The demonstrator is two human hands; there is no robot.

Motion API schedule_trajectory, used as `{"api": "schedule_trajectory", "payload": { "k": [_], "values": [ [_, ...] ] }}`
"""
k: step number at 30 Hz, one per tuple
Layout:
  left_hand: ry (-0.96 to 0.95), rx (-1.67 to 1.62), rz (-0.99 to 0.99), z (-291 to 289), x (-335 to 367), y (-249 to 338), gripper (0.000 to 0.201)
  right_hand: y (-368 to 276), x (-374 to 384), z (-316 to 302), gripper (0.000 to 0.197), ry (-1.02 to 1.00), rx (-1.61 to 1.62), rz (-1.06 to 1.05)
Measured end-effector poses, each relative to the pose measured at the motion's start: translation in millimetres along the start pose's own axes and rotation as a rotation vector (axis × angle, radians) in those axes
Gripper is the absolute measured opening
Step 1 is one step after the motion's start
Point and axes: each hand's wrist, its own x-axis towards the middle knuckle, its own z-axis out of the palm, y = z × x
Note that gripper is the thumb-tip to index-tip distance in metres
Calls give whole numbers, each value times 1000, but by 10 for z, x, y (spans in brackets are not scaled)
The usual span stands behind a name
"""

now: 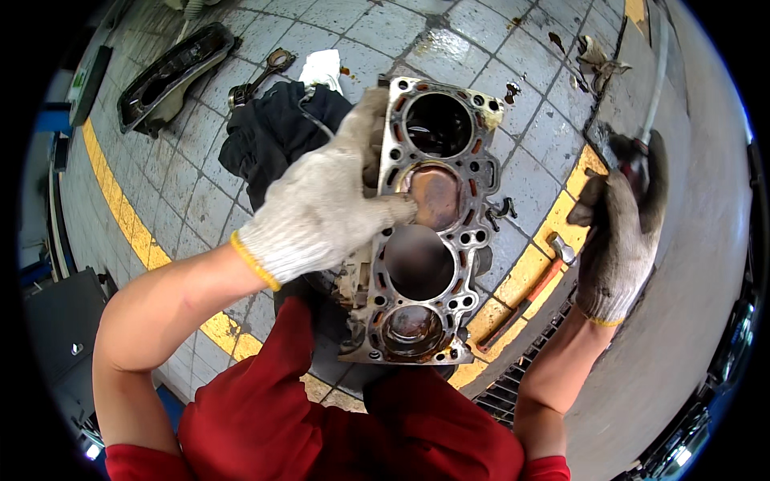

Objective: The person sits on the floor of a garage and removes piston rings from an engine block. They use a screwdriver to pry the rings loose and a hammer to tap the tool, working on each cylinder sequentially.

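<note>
An engine block (480,212) with several round bores stands in front of me, its top face up. My left hand (333,188), in a whitish knit glove, grips the block's left side, with the thumb reaching over to the rim of the second bore. A brown-stained piston (434,197) sits high in that bore. The far bore is dark inside; the third looks blurred. Off to the right, my right hand (626,220), in a dirtier glove, is closed round the dark red handle of a long screwdriver (659,80), its shaft pointing away from me and apart from the block.
A hammer (529,301) lies on the yellow floor line, beside a drain grate (529,361). Left of the block lie a black cloth (277,128), a connecting rod (265,76), white paper (322,68) and an oil pan (172,80). A crumpled rag (597,60) lies far right.
</note>
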Motion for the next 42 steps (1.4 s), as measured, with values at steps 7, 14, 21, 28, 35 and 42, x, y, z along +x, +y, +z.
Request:
{"api": "schedule_trajectory", "payload": {
  "k": [7,14,21,28,35,42],
  "values": [
    [-168,15,-210,-57,66,160,80,1162,65,-785,42,57,171,293],
    [-168,183,-482,142,225,624,94,1867,1,-810,43,89,171,327],
    [-138,185,-542,179,201,643,93,1979,208,-1004,67,14,716,144],
    [-49,46,-500,311,160,622,83,1734,668,-1521,54,-61,930,5],
    [-31,27,-501,269,118,662,94,969,1188,-672,27,-324,970,17],
    [-52,83,-703,211,245,750,95,716,1161,268,31,-668,1448,291]
  ]
}}
